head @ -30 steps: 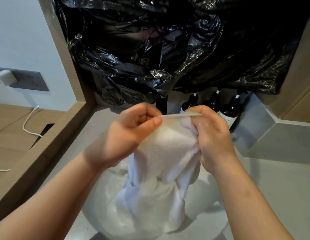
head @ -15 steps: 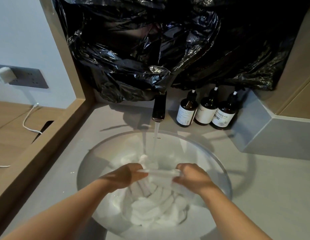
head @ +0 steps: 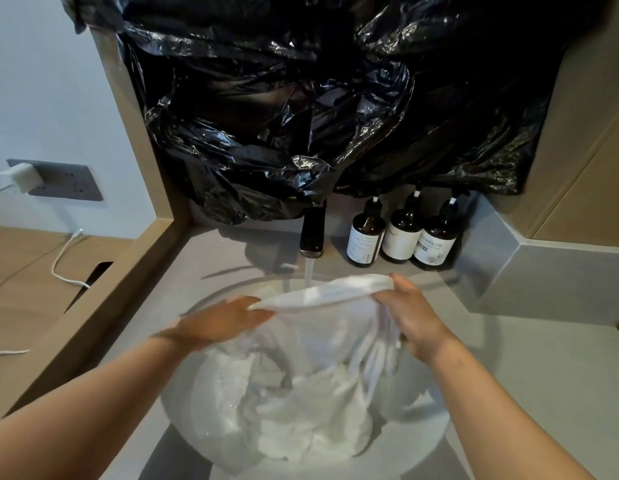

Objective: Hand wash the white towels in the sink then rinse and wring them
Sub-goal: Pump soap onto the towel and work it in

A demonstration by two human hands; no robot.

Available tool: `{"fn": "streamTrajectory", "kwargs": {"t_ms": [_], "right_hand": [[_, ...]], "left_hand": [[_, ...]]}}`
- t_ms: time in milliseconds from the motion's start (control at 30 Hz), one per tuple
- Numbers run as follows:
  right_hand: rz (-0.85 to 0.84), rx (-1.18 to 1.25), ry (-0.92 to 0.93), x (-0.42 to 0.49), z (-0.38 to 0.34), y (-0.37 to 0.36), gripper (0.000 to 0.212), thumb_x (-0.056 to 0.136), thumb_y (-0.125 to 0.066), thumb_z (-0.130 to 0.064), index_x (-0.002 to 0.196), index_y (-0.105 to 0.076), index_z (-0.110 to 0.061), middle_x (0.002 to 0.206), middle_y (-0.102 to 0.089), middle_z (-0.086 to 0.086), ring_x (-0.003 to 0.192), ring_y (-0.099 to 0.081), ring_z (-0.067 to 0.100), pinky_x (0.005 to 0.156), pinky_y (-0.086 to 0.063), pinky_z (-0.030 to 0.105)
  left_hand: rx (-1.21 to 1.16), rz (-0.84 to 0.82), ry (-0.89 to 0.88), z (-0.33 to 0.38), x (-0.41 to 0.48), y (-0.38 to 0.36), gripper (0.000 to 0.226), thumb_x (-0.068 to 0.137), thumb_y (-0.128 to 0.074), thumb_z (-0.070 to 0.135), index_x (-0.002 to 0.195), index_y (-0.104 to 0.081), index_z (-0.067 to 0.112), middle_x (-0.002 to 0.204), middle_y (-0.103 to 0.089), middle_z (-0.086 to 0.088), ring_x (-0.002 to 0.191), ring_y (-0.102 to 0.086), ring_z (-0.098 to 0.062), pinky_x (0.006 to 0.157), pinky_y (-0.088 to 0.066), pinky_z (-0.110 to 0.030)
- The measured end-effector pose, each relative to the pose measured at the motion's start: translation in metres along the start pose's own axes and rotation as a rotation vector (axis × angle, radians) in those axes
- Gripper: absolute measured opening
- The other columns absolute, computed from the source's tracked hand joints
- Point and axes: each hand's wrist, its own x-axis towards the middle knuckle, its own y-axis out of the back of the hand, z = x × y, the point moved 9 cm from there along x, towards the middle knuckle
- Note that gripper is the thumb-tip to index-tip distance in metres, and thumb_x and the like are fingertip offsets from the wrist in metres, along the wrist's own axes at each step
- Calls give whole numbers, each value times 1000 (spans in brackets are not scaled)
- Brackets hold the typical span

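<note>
While the big crinkly black plastic sheet [head: 301, 116] hangs behind, the round white sink [head: 415, 410] under both hands holds the white cloth towel [head: 318, 358]. Left hand [head: 228, 320] and right hand [head: 412, 317] each pinch its top edge. Three brown bottles [head: 403, 233] past the right hand have labels too small to read.

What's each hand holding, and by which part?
Left hand and right hand both grip the white towel along its top edge, one at each end.

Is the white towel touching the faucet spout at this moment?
Apart. The head view shows a clear gap, with running water in it, between the faucet spout and the white towel below.
</note>
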Motion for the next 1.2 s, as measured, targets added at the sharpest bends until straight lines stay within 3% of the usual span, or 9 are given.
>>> {"fn": "streamTrajectory", "kwargs": {"t_ms": [167, 267, 433, 633, 733, 867, 1033, 1133, 1200], "right_hand": [[53, 147, 106, -11, -58, 5, 18, 92, -48, -2, 93, -64, -11, 76, -69, 3, 72, -65, 17, 64, -51, 26], [141, 209, 161, -17, -101, 16, 22, 91, -43, 2, 93, -60, -11, 76, -63, 7, 71, -61, 23, 65, -48, 31], [134, 321, 340, -31, -177, 26, 14, 94, -48, -5, 98, -60, -10, 82, -65, 6, 77, -64, 23, 70, -52, 35], [18, 430, 634, -55, -263, 29, 35, 88, -57, -12, 116, -56, 9, 105, -65, 22, 98, -65, 33, 85, -54, 43], [-25, 443, 681, -57, -275, 37, 48, 83, -62, -21, 120, -54, 8, 115, -63, 25, 106, -64, 34, 85, -55, 43], [12, 219, 436, -33, -192, 30, 7, 88, -56, -7, 91, -62, -5, 65, -68, 3, 61, -67, 16, 51, -50, 23], [-202, -89, 49, -6, -32, -19, 26, 72, -59, -8, 96, -66, 0, 85, -72, 14, 80, -64, 24, 68, -48, 29], [-311, -209, -143, 1, 32, -41, 30, 63, -58, -11, 87, -65, 5, 83, -60, 34, 70, -51, 28, 61, -36, 34], [-277, -100, -230, 9, 46, -46, 12, 70, -61, -7, 78, -64, 2, 67, -55, 22, 61, -51, 27, 58, -35, 33]], "left_hand": [[-520, 94, -107, 53, -9, 30, 27, 100, -44, 11, 105, -60, 31, 96, -68, 6, 78, -63, 8, 80, -52, -19], [-874, 95, -175, 96, -17, 51, 28, 101, -35, 11, 104, -63, 9, 87, -69, -10, 76, -68, -15, 71, -57, -30], [-966, 236, -418, 166, -41, 112, 28, 101, -36, 17, 96, -62, 6, 71, -69, -7, 68, -67, -18, 63, -58, -29], [-1005, 299, -584, 218, -80, 160, 37, 101, -38, 28, 122, -55, 2, 101, -66, -14, 94, -65, -27, 81, -57, -46], [-909, 343, -644, 230, -93, 168, 27, 100, -40, 25, 105, -60, 7, 81, -71, -5, 76, -69, -18, 64, -58, -34], [-645, 214, -448, 187, -64, 134, 20, 97, -45, 16, 94, -65, 14, 79, -73, -5, 72, -70, -16, 69, -58, -32], [-542, 14, -87, 67, -4, 42, 29, 91, -58, 39, 101, -64, 12, 98, -66, -6, 86, -65, -13, 78, -55, -25], [-380, -207, 105, 0, 18, -14, 34, 85, -70, 22, 117, -64, 14, 114, -64, -3, 106, -60, -16, 95, -47, -25], [-693, -7, 325, -18, 25, -15, 37, 84, -69, 11, 120, -62, 14, 118, -57, 6, 110, -53, -10, 96, -33, -3]]}}
